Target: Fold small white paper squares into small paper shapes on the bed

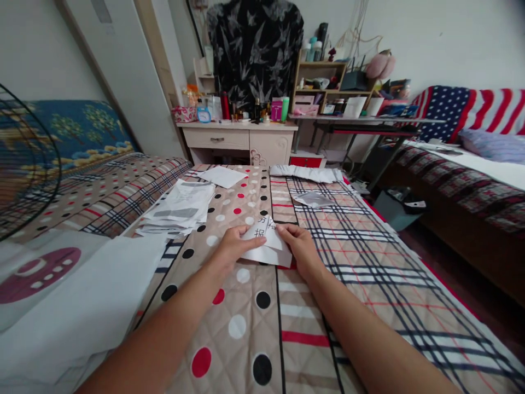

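Note:
Between my hands is a sheet of white paper (268, 255) with large black printed characters, its top corners folded inward to a point. My left hand (234, 244) grips its left side, thumb lying on the printed face. At the right edge, my right hand (298, 241) pinches the paper between thumb and fingers. The sheet is held just over the patterned bedspread (235, 328); I cannot tell whether it touches it. Beyond my right hand lies a folded paper piece (312, 200). A stack of printed sheets (180, 205) rests to the left.
Near left are large white papers (94, 295), one with a purple print. A single sheet (222, 177) and a row of folded papers (305, 173) lie at the far end. Past the bed stand a dresser (233, 139), a desk and a grey bin (396, 210). A fan guard (28, 158) edges in at left.

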Available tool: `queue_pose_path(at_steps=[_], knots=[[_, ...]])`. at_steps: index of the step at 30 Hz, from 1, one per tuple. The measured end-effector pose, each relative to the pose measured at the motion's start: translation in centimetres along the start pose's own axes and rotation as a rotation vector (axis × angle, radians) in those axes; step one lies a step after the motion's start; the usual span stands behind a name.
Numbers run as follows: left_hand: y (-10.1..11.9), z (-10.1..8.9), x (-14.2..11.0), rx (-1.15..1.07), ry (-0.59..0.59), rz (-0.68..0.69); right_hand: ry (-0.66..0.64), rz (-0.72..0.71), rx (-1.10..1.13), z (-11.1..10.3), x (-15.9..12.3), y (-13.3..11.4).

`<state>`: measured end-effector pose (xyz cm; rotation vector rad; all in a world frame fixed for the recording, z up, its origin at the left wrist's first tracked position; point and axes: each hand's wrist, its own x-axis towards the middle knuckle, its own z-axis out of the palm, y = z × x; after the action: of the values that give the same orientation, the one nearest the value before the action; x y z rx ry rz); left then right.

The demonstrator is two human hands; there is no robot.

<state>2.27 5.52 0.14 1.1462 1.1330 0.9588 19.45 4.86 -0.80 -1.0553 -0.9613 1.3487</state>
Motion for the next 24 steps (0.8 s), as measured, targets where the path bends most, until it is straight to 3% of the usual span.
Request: queue_pose_path(at_steps=[5,13,18,24], knots=[[0.3,0.2,-0.4,-0.105,-0.085,-0.018,-0.115,0.129,0.22,-0.3,-0.2,-0.7],[0.0,-0.3,-0.3,-0.02,-0.164,-0.044,-0.276,0.189,0.228,-1.3,0.1,-0.6],[0.1,-0.3,-0.6,-0.007,-0.148,-0.062,-0.187,0.134,0.092,-1.2,0.0,-0.8],[0.2,0.5,-0.7,0.036,-0.085,-0.076,0.032,-0.203,-0.254,-0.3,-0.3,-0.7]])
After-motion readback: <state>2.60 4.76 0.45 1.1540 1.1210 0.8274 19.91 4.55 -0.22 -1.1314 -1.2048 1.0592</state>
